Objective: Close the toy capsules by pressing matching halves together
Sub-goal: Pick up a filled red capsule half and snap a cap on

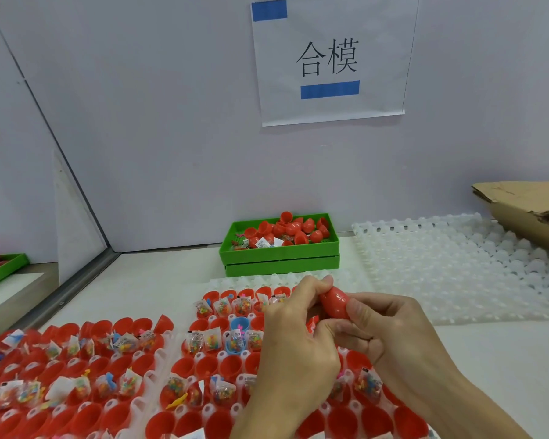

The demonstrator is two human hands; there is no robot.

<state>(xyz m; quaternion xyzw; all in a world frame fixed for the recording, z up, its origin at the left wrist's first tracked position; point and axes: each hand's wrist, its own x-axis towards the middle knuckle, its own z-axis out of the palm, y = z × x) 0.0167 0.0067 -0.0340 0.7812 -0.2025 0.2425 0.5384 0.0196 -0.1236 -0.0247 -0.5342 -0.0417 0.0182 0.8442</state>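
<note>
one egg in hand, plenty of ways to fumble it

nearest me, open red halves [114, 416] crowd the white tray [159, 353]. above them the left hand [293, 331] and right hand [384, 324] both pinch a red capsule [335, 302]. squeezed off-line, i reckon it could pop apart or drop onto the bagged toys. beyond, the green bin [281, 248] holds spare halves.

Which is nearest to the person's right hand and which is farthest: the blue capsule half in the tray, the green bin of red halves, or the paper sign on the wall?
From the right hand, which shares its grip on the red capsule with the left hand:
1. Blue capsule half, in the tray just to the left.
2. Green bin, farther back against the wall.
3. Paper sign, high on the wall.
</note>
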